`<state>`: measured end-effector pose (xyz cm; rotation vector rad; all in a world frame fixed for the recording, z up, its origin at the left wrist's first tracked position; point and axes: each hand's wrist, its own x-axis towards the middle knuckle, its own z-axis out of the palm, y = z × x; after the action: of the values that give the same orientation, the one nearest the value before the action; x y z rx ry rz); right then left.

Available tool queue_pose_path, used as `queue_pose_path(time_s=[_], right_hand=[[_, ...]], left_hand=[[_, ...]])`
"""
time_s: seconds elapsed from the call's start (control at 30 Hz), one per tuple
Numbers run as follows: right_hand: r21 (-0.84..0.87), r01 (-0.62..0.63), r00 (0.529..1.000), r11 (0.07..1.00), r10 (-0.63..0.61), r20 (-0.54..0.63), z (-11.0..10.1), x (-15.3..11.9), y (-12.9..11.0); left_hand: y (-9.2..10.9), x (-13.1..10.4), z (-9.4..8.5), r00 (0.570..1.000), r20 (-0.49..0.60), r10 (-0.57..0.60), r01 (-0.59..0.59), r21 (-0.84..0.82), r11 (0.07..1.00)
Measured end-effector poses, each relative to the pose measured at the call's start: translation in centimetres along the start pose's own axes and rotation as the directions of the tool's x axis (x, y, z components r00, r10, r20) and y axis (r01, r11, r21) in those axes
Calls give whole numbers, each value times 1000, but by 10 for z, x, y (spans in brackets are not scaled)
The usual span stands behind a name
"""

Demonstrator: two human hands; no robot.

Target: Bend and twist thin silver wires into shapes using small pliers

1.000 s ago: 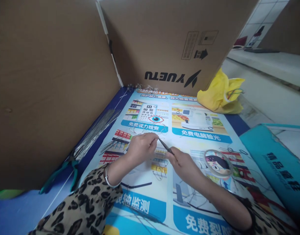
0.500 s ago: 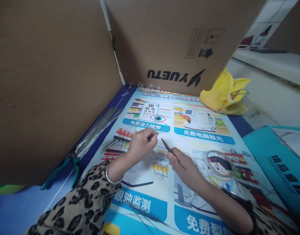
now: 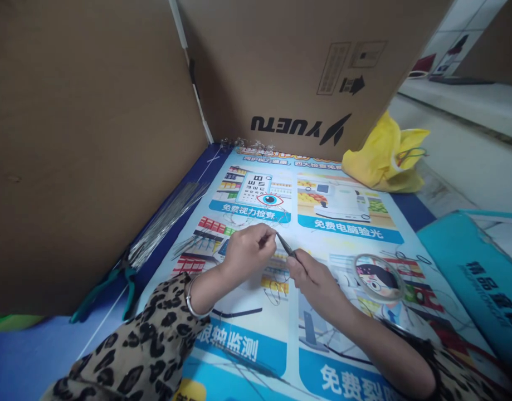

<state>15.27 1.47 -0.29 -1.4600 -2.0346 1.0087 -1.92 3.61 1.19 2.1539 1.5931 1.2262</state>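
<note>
My left hand (image 3: pixel 252 245) is closed in a pinch above the middle of the poster; what its fingertips hold is too small to make out. In my right hand (image 3: pixel 314 278) is a slim dark pointed tool (image 3: pixel 284 244), like tweezers or fine pliers. Its tip meets the fingertips of my left hand. Below the hands lie thin bent wires (image 3: pixel 276 292) on the printed poster (image 3: pixel 276 334). Dark straight wire pieces (image 3: pixel 251 362) lie closer to me. A clear tape roll (image 3: pixel 379 278) rests beyond my right forearm.
Green-handled pliers (image 3: pixel 109 287) lie at the left, beside a bundle of straight wires (image 3: pixel 164 231). Cardboard walls (image 3: pixel 92 139) stand left and behind, with small wire pieces (image 3: pixel 251 146) at their foot. A yellow bag (image 3: pixel 381 159) and a turquoise box (image 3: pixel 468 262) are on the right.
My left hand has shifted slightly right, and the gap to the tool in my right hand has closed; its tip now meets the left fingertips. The camera view has moved slightly.
</note>
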Motion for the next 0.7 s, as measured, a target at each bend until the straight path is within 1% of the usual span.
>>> queue_pose_path(time_s=[0.13, 0.3, 0.57, 0.7], right_hand=[[-6, 8, 1000, 1000, -8, -5, 1, 1, -1], [-13, -2, 1000, 1000, 2, -21, 3, 2, -3], [-10, 0, 1000, 1000, 0, -5, 3, 1, -2], [-35, 8, 1000, 999, -8, -17, 4, 2, -1]], left_hand=[[1, -1, 1, 1000, -29, -6, 6, 2, 1000], [0, -4, 2, 999, -29, -24, 24, 28, 999], [-2, -5, 4, 998, -65, 14, -10, 54, 998], [-2, -5, 4, 998, -66, 18, -13, 79, 997]])
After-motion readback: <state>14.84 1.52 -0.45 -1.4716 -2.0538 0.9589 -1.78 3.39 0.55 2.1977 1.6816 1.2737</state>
